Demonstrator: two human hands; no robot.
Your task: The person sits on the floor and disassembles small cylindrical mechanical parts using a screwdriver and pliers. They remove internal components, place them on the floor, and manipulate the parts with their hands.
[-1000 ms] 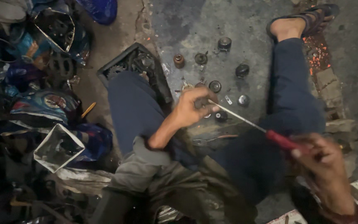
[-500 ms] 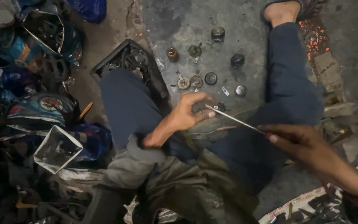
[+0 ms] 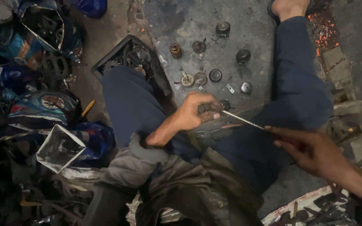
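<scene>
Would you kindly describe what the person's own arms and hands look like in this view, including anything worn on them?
Both hands are bare, with no gloves. The left hand extends from a bare forearm; a grey-olive jacket sleeve is pushed up and bunched near the elbow. The right hand also shows a bare forearm, with something dark at the frame edge, perhaps a sleeve cuff, too dim to tell. No rings or watch are discernible.

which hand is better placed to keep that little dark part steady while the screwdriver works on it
Left. The left hand is closed around the small dark part between the legs, at the tip of the screwdriver shaft. The right hand is on the shaft's far end, away from the part.
</scene>
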